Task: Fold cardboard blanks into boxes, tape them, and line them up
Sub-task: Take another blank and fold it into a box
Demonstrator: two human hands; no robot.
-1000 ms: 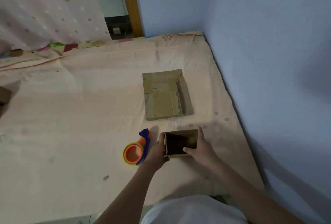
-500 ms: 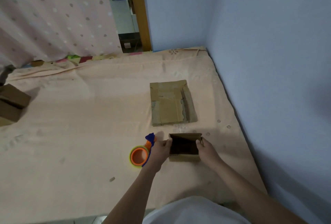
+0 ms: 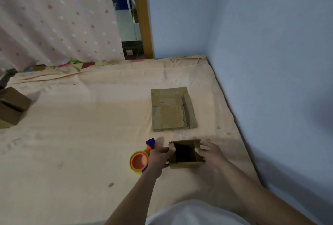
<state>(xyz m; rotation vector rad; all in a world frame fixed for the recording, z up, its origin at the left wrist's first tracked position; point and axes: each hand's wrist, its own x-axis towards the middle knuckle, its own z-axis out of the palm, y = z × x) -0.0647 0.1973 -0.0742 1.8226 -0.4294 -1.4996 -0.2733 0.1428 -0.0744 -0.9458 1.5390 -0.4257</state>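
Observation:
A small brown cardboard box stands on the peach sheet with its opening facing me and a dark inside. My left hand grips its left wall, thumb hooked over the top left corner. My right hand holds the right wall, thumb inside the opening. A stack of flat cardboard blanks lies just beyond the box. A tape dispenser with an orange core, yellow roll and blue handle lies on the sheet beside my left hand.
Folded brown boxes sit at the far left edge of the bed. A blue wall runs along the right side. A dotted pink curtain hangs at the back left, next to a wooden door frame.
The view has tilted up, bringing the boxes at the left into sight. My right hand shifted from the box's front opening to its right wall; my left thumb now hooks over the top corner.

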